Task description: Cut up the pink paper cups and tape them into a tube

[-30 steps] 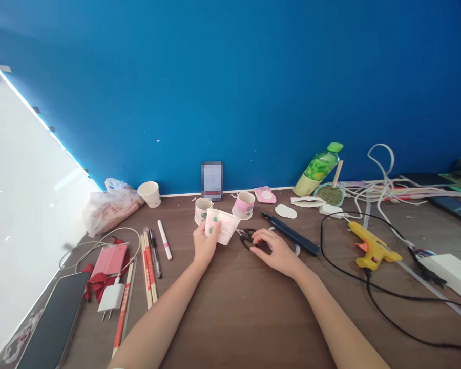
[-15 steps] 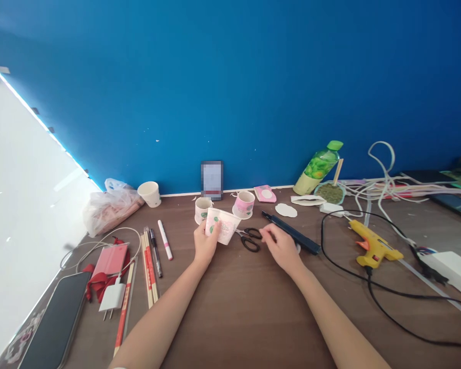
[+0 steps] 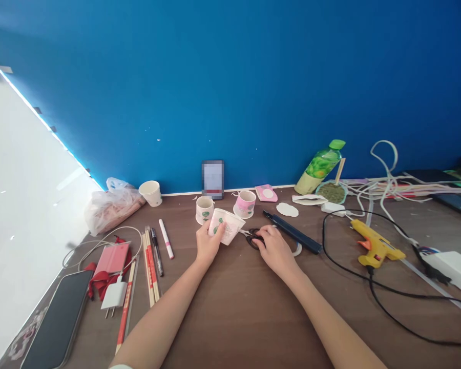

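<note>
Paper cup, uncut, grasped tilted in left hand; right hand beside it closing on scissors, not yet lifted from tabletop.

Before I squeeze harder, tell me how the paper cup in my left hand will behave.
The paper cup, tilted in the left hand, looks thin-walled, so it would probably dent or crease under a firm grip. It appears empty and likely very light. Its round, tapered shape suggests that, laid sideways on the table, it might roll in a curve.
</note>
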The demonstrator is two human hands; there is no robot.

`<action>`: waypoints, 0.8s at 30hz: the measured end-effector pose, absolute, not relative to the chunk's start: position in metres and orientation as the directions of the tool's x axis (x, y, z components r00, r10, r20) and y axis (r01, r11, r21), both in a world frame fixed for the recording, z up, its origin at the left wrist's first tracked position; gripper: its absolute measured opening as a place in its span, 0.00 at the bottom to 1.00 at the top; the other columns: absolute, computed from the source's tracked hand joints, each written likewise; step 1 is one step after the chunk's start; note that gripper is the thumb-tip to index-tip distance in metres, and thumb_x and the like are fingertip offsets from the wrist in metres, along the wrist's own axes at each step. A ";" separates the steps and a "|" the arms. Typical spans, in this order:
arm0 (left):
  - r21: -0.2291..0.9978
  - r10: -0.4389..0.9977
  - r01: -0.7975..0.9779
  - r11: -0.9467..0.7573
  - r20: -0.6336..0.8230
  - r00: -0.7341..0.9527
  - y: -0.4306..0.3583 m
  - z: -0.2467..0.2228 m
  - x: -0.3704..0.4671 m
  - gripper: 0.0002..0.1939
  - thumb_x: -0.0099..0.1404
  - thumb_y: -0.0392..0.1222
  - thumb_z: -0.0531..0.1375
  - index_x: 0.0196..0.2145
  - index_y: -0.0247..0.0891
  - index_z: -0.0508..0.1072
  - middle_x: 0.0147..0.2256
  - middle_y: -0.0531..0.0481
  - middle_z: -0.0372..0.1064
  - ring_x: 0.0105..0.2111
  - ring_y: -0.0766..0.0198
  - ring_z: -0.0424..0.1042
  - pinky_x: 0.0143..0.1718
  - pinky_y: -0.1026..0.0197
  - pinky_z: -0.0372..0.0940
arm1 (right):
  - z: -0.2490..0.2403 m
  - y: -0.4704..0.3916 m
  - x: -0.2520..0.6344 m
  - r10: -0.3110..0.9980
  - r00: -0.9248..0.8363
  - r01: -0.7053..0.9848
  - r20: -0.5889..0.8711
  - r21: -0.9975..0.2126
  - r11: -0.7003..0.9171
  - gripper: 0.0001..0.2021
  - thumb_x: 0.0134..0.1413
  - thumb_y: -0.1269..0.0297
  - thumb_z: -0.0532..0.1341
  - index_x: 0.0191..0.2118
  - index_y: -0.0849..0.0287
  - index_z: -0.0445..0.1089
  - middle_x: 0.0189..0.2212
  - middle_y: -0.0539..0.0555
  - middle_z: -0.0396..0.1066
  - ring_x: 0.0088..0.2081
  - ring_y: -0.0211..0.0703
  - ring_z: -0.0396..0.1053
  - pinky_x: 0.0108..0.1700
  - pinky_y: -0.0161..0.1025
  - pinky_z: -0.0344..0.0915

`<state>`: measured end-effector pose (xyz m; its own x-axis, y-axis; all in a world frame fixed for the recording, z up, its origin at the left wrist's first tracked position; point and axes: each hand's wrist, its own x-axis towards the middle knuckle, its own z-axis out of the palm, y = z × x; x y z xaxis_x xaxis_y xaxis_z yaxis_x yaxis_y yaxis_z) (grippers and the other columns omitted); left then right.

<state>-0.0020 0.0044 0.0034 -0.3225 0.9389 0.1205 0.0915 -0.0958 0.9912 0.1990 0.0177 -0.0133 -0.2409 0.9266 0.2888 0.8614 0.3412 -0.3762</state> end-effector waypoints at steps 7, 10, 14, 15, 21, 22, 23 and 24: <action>0.991 0.931 0.001 -0.133 0.125 -0.343 0.003 0.007 -0.003 0.15 0.55 0.51 0.60 0.30 0.35 0.73 0.25 0.51 0.67 0.28 0.65 0.64 0.30 0.66 0.60 | -0.009 0.017 0.199 0.940 0.109 0.710 0.323 -0.687 0.153 0.14 0.55 0.55 0.54 0.43 0.58 0.63 0.34 0.60 0.72 0.35 0.52 0.72 0.36 0.46 0.66; 0.990 0.946 -0.034 -0.134 0.117 -0.301 0.003 0.007 -0.003 0.16 0.55 0.51 0.61 0.32 0.35 0.73 0.27 0.50 0.68 0.29 0.65 0.65 0.31 0.65 0.60 | -0.006 0.014 0.187 0.962 0.201 0.367 0.182 -0.925 0.099 0.19 0.45 0.51 0.63 0.39 0.58 0.62 0.29 0.55 0.70 0.29 0.47 0.71 0.33 0.44 0.68; 0.991 0.973 -0.069 -0.111 0.095 -0.208 0.005 0.002 -0.002 0.17 0.52 0.52 0.62 0.30 0.33 0.73 0.26 0.50 0.69 0.28 0.64 0.65 0.30 0.65 0.61 | -0.004 0.006 0.167 0.994 0.107 -0.139 0.020 -0.990 0.035 0.23 0.36 0.49 0.68 0.34 0.57 0.60 0.32 0.51 0.68 0.29 0.41 0.70 0.31 0.42 0.69; 0.992 0.981 -0.064 -0.105 0.092 -0.171 0.005 0.001 -0.002 0.17 0.52 0.52 0.62 0.30 0.33 0.73 0.26 0.50 0.69 0.28 0.64 0.66 0.30 0.65 0.61 | -0.005 0.004 0.163 0.996 0.083 -0.200 0.014 -0.979 0.031 0.24 0.34 0.50 0.69 0.34 0.56 0.60 0.32 0.50 0.68 0.30 0.41 0.69 0.32 0.41 0.69; 0.985 0.988 -0.075 -0.153 0.153 -0.002 0.002 0.005 -0.001 0.19 0.54 0.49 0.62 0.39 0.34 0.73 0.35 0.46 0.74 0.35 0.60 0.71 0.36 0.62 0.65 | -0.009 0.002 0.156 0.992 0.123 -0.288 -0.019 -0.958 0.018 0.27 0.28 0.59 0.73 0.38 0.56 0.63 0.26 0.45 0.66 0.29 0.38 0.67 0.35 0.39 0.67; 0.982 0.988 -0.107 -0.154 0.155 -0.005 0.001 0.007 -0.001 0.19 0.54 0.49 0.62 0.41 0.35 0.72 0.38 0.45 0.74 0.38 0.59 0.71 0.39 0.61 0.65 | -0.009 0.003 0.157 0.990 0.139 -0.304 -0.017 -0.952 0.026 0.26 0.29 0.59 0.72 0.37 0.56 0.63 0.27 0.45 0.66 0.30 0.38 0.67 0.36 0.40 0.67; 0.980 0.989 -0.139 -0.144 0.145 -0.007 0.001 0.009 0.000 0.20 0.54 0.49 0.63 0.41 0.35 0.72 0.40 0.44 0.73 0.40 0.57 0.71 0.41 0.60 0.65 | -0.008 0.004 0.158 0.988 0.153 -0.320 -0.015 -0.947 0.035 0.24 0.31 0.59 0.72 0.37 0.56 0.63 0.28 0.46 0.66 0.31 0.39 0.68 0.37 0.40 0.68; 0.979 0.992 -0.160 -0.125 0.126 -0.006 0.001 0.011 0.000 0.20 0.53 0.49 0.63 0.41 0.35 0.73 0.40 0.44 0.73 0.41 0.57 0.71 0.42 0.60 0.65 | -0.007 0.004 0.159 0.987 0.163 -0.333 -0.012 -0.942 0.043 0.23 0.32 0.58 0.71 0.36 0.56 0.63 0.29 0.47 0.67 0.32 0.41 0.68 0.38 0.41 0.68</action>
<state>0.0003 0.0007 0.0112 -0.0060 0.9921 0.1256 -0.1599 -0.1249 0.9792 0.1587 0.0042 -0.0066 0.1627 0.9866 -0.0122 -0.3329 0.0433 -0.9420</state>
